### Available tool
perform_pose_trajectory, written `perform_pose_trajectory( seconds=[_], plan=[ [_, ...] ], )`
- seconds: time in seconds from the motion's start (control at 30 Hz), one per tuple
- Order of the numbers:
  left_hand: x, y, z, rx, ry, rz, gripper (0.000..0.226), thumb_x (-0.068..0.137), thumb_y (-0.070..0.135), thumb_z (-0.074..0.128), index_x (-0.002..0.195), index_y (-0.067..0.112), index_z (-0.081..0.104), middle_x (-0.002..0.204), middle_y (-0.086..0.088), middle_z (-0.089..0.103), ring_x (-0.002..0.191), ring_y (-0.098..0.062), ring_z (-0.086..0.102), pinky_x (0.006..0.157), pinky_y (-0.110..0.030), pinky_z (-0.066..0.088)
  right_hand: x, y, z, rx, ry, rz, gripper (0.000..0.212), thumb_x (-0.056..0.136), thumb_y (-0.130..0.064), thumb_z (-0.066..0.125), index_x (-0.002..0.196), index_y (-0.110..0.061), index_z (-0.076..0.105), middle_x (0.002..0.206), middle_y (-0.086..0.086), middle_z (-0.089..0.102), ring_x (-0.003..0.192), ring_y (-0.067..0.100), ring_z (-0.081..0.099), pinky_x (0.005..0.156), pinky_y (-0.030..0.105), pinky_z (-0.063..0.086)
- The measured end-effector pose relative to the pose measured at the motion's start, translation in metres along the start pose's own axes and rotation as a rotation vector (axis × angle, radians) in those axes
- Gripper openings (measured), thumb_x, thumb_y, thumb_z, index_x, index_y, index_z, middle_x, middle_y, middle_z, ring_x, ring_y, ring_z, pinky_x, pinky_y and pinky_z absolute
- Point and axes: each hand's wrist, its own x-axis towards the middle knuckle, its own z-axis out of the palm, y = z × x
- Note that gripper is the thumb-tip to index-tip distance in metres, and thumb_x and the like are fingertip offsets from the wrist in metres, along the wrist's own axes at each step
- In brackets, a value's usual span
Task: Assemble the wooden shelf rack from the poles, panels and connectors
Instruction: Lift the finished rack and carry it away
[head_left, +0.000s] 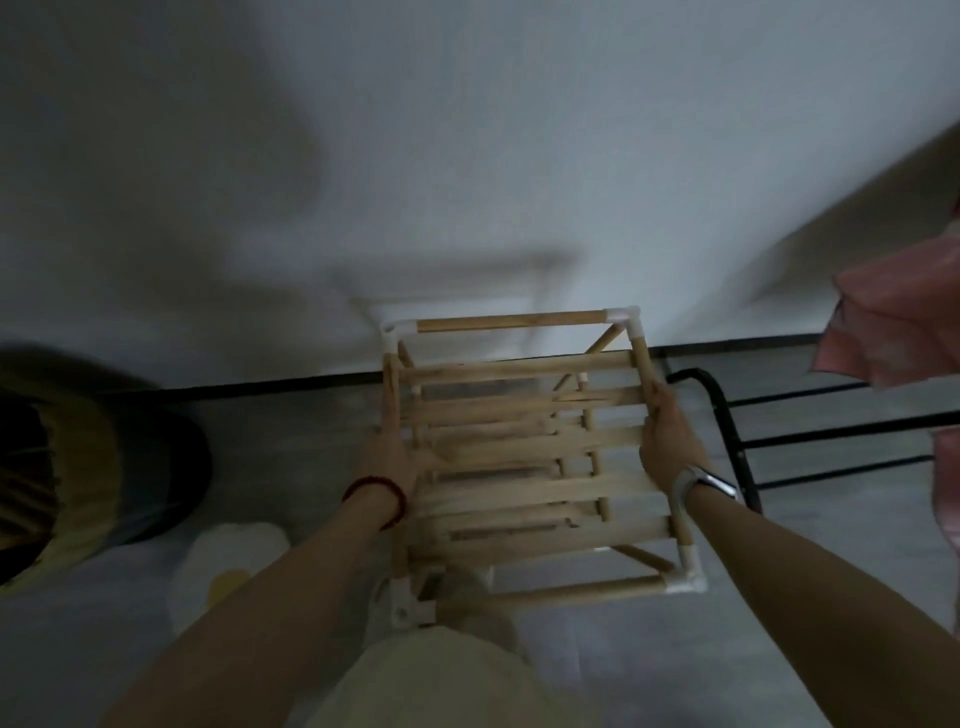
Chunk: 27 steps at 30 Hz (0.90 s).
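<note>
2 hands held the wooden rack (524, 441) between them: the left hand (387, 457) gripped its left pole, the right hand (667, 436) gripped its right pole.

1 wooden rack (524, 441), blurred. 4 white corner connectors (621, 315) visible on the top frame, one per corner. Slats: roughly 6 on the top panel, blur blocks an exact count. 2 hands: left hand (387, 457), right hand (667, 436). 1 red wristband (382, 493), 1 watch (704, 486). 1 black metal frame (748, 441) at right.
</note>
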Motion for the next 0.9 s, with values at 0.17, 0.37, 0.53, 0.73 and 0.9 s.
perform_pose_trajectory(
  seconds=[0.17, 0.37, 0.53, 0.73, 0.9],
  plan=[
    [0.055, 0.008, 0.031, 0.159, -0.03, 0.005, 0.072, 0.096, 0.01, 0.039, 0.147, 0.032, -0.006, 0.1, -0.016, 0.048, 0.072, -0.03, 0.057, 0.066, -0.04, 0.054, 0.049, 0.018, 0.026, -0.002, 0.051, 0.122, 0.05, 0.096, -0.006, 0.034, 0.14, -0.027, 0.024, 0.104, 0.015, 0.055, 0.067, 0.025, 0.052, 0.057, 0.032, 0.038],
    [0.096, 0.023, 0.05, 0.221, 0.004, 0.122, 0.063, 0.098, 0.018, 0.04, 0.149, 0.027, 0.003, 0.097, -0.013, 0.048, 0.071, -0.027, 0.054, 0.067, -0.041, 0.053, 0.093, 0.028, 0.041, 0.039, 0.133, 0.205, 0.06, 0.09, 0.004, 0.034, 0.141, -0.027, 0.027, 0.118, 0.017, 0.051, 0.082, 0.028, 0.051, 0.067, 0.04, 0.046],
    [0.122, 0.033, 0.051, 0.222, -0.013, 0.18, 0.066, 0.095, 0.014, 0.044, 0.149, 0.026, 0.006, 0.092, -0.011, 0.048, 0.065, -0.023, 0.053, 0.059, -0.035, 0.052, 0.12, 0.024, 0.037, 0.064, 0.166, 0.227, 0.061, 0.089, 0.005, 0.034, 0.141, -0.028, 0.031, 0.122, 0.013, 0.05, 0.079, 0.026, 0.053, 0.058, 0.034, 0.043],
    [0.118, 0.03, 0.063, 0.25, -0.085, 0.151, 0.055, 0.095, 0.02, 0.043, 0.144, 0.019, 0.017, 0.092, -0.004, 0.04, 0.061, -0.015, 0.05, 0.047, -0.021, 0.04, 0.135, 0.013, 0.025, 0.031, 0.096, 0.234, 0.071, 0.086, 0.009, 0.037, 0.144, -0.028, 0.024, 0.127, 0.014, 0.042, 0.08, 0.026, 0.051, 0.063, 0.04, 0.048],
    [0.109, 0.03, 0.065, 0.579, -0.07, 0.169, 0.072, 0.095, 0.033, 0.041, 0.147, 0.011, -0.003, 0.14, -0.013, 0.021, 0.119, -0.026, 0.036, 0.088, -0.034, 0.046, 0.134, 0.01, 0.031, -0.089, 0.033, 0.232, 0.07, 0.088, 0.002, 0.04, 0.149, -0.018, 0.014, 0.15, 0.012, 0.025, 0.121, 0.035, 0.043, 0.096, 0.052, 0.043]
  ],
)
